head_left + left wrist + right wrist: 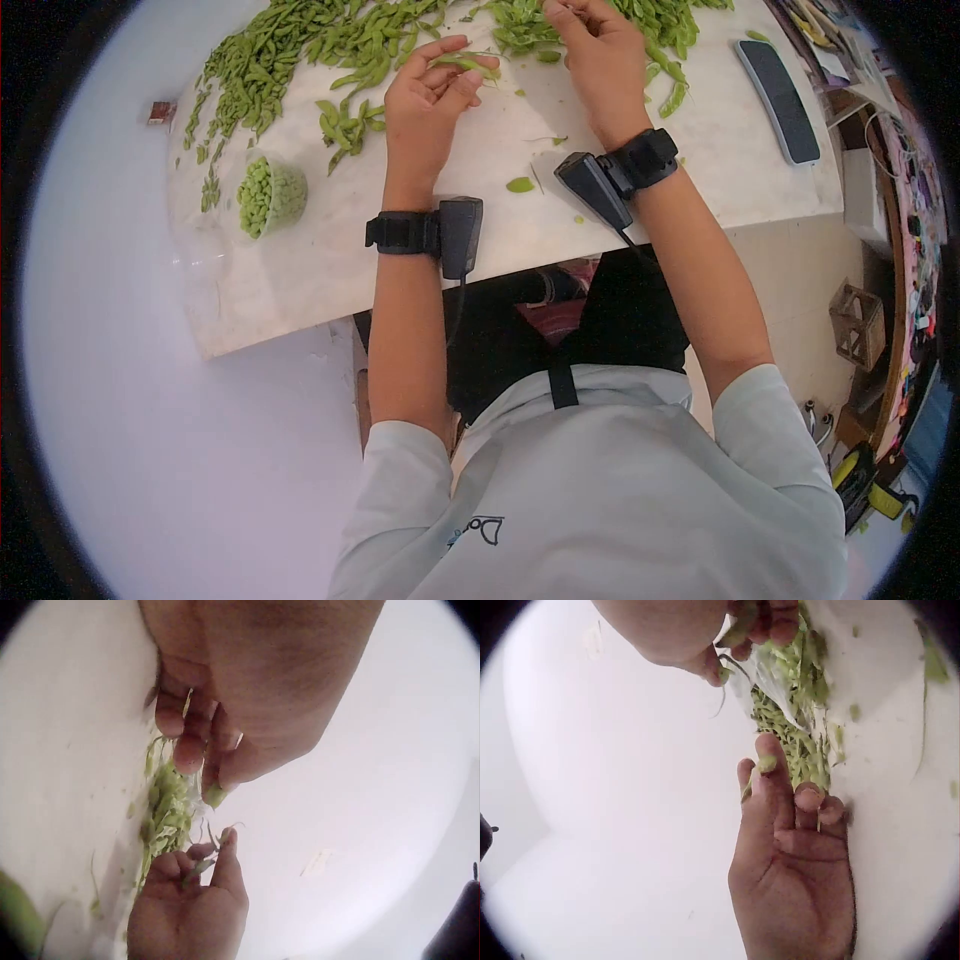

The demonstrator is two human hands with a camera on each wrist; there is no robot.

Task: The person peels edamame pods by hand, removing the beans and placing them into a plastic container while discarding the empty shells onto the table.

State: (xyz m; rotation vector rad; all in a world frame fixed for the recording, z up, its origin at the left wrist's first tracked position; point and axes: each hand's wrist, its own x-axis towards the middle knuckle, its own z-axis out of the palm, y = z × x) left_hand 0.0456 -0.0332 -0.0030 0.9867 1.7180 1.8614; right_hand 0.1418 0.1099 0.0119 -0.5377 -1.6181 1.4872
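My left hand [425, 115] pinches a green soybean pod [215, 796] between thumb and forefinger, its other fingers loosely bent. Close by on the right, my right hand [608, 70] has thumb and fingers curled round a pod [739, 628]; a thin stringy strip [217, 834] sticks out at its fingertips. The two hands are apart, over the near side of the pod heap. To the left of my left hand stands a clear plastic cup [295, 195] filled with shelled beans [254, 194].
A large heap of pods [270, 60] spreads along the far left of the white table [330, 260]. More pods [675, 35] lie behind my right hand. A phone [778, 102] rests at the right edge. One loose green piece [520, 185] lies between my wrists.
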